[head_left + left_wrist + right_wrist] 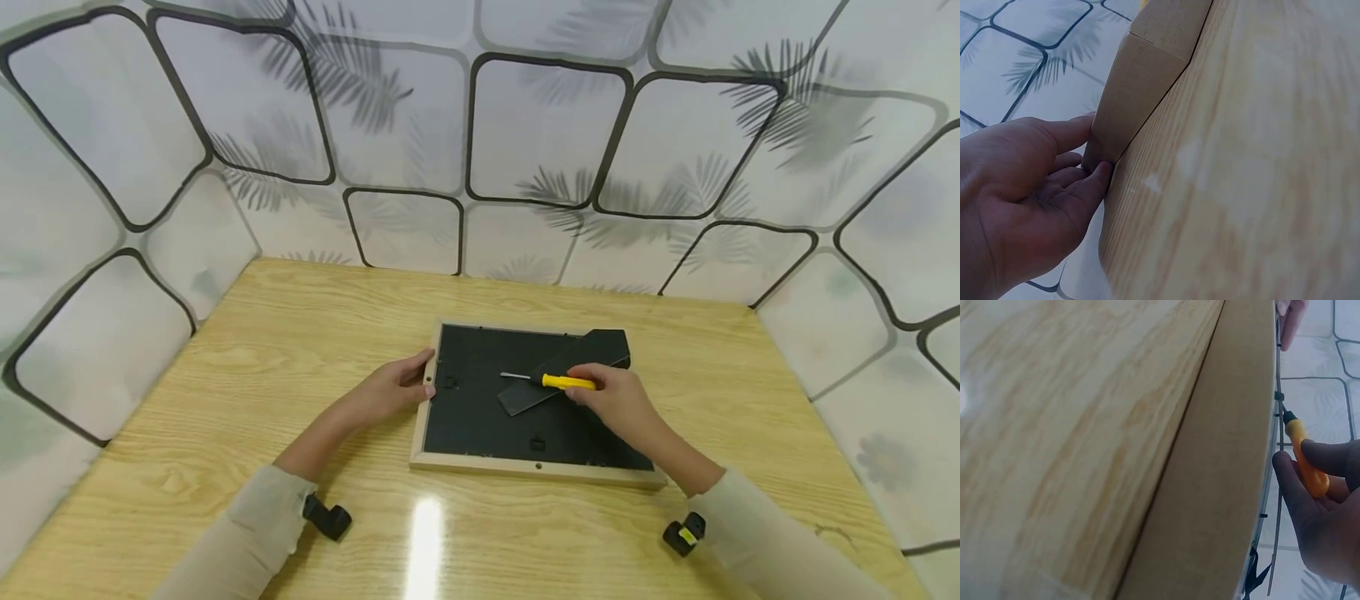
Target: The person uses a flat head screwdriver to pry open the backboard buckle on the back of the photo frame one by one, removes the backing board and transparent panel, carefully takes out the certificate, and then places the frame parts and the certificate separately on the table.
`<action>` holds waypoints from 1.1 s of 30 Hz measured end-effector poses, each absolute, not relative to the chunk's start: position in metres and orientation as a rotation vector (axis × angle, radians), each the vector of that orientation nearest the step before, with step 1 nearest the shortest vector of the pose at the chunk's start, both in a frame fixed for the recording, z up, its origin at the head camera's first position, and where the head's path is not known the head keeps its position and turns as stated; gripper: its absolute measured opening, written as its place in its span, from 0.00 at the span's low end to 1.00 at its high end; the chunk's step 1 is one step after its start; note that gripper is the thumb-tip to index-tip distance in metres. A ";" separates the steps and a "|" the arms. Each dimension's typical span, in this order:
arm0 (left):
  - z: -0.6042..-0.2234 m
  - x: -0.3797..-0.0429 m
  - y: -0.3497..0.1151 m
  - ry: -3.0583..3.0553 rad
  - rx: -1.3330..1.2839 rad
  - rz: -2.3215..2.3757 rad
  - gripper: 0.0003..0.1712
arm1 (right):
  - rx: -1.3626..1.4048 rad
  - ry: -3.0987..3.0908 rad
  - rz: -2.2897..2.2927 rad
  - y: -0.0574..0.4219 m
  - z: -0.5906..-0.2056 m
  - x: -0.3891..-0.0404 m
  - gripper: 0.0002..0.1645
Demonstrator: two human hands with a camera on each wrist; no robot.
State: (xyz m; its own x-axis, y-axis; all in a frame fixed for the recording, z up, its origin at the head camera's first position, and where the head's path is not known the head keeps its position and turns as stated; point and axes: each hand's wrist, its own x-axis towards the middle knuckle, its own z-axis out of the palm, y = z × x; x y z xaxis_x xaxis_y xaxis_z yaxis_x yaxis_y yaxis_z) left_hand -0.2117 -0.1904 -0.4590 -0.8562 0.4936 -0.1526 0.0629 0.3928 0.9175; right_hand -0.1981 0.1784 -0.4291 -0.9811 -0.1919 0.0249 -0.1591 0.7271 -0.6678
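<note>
A picture frame (480, 461) with a pale wood edge lies face down on the table, its black backing board (480, 425) upward. My left hand (388, 390) grips the frame's left edge, thumb on top and fingers against the side; the left wrist view shows this wooden edge (1141, 87) up close. In my right hand (617, 402) is a screwdriver (558, 381) with a yellow handle, pinched between thumb and fingers. Its metal tip points left, over the black easel stand (603, 346) on the backing. The right wrist view shows the handle (1305, 462) beyond the frame's front edge.
The wood-grain table (300, 333) extends around the frame on all sides. Patterned panels (405, 225) with leaf prints stand along its back and both sides. A small hanging clip (537, 444) sits near the backing's front edge.
</note>
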 end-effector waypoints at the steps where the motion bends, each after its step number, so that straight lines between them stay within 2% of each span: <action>1: -0.459 -0.212 -0.190 2.257 0.481 1.458 0.43 | -0.284 2.875 -1.099 0.180 -0.429 -0.197 0.18; 12: -0.457 -0.213 -0.187 2.247 0.496 1.459 0.43 | -0.111 2.851 -1.267 0.210 -0.422 -0.184 0.18; 22: -0.459 -0.213 -0.185 2.251 0.481 1.449 0.43 | 0.131 2.856 -1.467 0.276 -0.414 -0.154 0.30; 27: -0.460 -0.213 -0.185 2.248 0.463 1.457 0.43 | 0.276 2.849 -1.535 0.313 -0.416 -0.136 0.34; 33: -0.461 -0.212 -0.188 2.273 0.462 1.436 0.43 | 0.565 2.818 -1.589 0.350 -0.421 -0.118 0.28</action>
